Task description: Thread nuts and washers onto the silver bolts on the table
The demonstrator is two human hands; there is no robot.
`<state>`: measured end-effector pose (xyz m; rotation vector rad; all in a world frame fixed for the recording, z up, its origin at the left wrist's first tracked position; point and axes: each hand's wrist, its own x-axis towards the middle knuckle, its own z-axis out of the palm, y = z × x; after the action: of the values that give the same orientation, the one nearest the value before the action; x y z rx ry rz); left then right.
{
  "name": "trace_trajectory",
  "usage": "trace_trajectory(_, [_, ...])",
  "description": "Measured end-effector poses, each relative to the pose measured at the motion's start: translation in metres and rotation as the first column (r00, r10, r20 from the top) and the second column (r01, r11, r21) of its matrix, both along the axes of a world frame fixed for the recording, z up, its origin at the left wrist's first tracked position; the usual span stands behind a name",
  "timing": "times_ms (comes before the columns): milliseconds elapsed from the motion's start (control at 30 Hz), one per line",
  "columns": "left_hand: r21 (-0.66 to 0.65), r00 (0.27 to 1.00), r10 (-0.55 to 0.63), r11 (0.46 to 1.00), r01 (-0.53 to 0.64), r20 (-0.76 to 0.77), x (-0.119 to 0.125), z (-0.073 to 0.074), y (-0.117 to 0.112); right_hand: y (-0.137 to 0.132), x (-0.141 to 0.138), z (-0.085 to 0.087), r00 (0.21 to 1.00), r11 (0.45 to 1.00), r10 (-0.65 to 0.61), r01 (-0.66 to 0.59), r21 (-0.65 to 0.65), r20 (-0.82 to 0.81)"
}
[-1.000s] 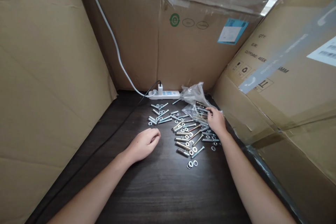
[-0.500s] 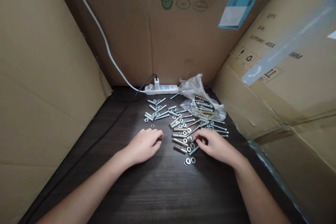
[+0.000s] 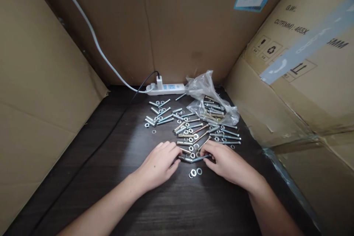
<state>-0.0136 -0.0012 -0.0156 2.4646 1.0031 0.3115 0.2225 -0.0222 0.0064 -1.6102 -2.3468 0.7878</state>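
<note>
My left hand (image 3: 163, 162) is at the left of the hardware, its thumb and fingers closed around the near end of a short metal sleeve (image 3: 186, 159). My right hand (image 3: 221, 159) pinches a long silver bolt (image 3: 199, 158), whose left end meets the sleeve's right end in a shallow V on the table. Just in front lie a few loose washers and a nut (image 3: 193, 172). Behind the hands, bolts, sleeves, nuts and washers (image 3: 190, 131) are laid out in rows. The right fingers partly cover the bolt.
A clear plastic bag (image 3: 204, 88) with more bolts lies at the back right. Beside it is a white power strip (image 3: 166, 89) with a plugged-in charger. A black cable (image 3: 110, 129) crosses the dark table (image 3: 155, 210) on the left. Cardboard walls (image 3: 105, 25) stand on three sides.
My left hand has moved right, up to the sleeve. My right hand has shifted slightly left, and the bolt now meets the sleeve. The view has tipped down a little.
</note>
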Motion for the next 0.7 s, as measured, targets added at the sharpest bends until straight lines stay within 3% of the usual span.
trace_trajectory(367, [-0.037,0.96,0.12,0.993,-0.114,0.253,-0.01,0.005,0.0,0.003,-0.015,-0.001,0.972,0.999,-0.013,0.023,0.043,-0.236])
trace_trajectory(533, [-0.01,0.953,0.099,0.995,-0.1,0.285,-0.009,0.005,-0.003,-0.002,-0.028,-0.006,0.938,0.998,-0.013,0.031,0.046,-0.346])
trace_trajectory(700, [-0.074,0.94,0.071,0.996,-0.049,0.333,-0.006,0.003,-0.005,-0.008,-0.04,-0.005,0.913,0.998,0.014,0.011,0.059,-0.408])
